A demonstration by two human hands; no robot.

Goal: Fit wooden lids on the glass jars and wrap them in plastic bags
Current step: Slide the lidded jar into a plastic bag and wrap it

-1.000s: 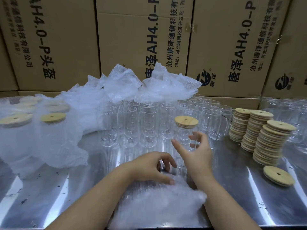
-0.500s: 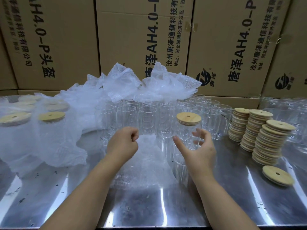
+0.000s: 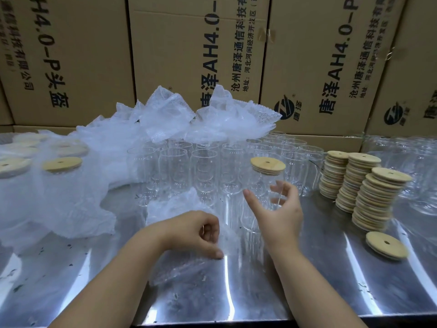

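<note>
On the far left, wrapped jars (image 3: 62,183) with wooden tops are standing on the shiny metal table (image 3: 319,292). Next, the left hand (image 3: 189,233) is curling its fingers and pinching a bubble bag (image 3: 175,207) between thumb and finger. The bag is lying on the table, partly under that hand and poking up behind it. Just to the right, the right hand (image 3: 279,216) is holding a glass jar (image 3: 260,185) with a wooden lid (image 3: 268,165) on top. Its thumb is touching the jar's left side. Its fingers are bending round the far side and showing through the glass. The lid is sitting above the fingertips. Empty jars (image 3: 205,166) are standing behind. Further right, lid stacks (image 3: 376,197) are standing, and a loose lid (image 3: 386,245) is lying just beside them.
</note>
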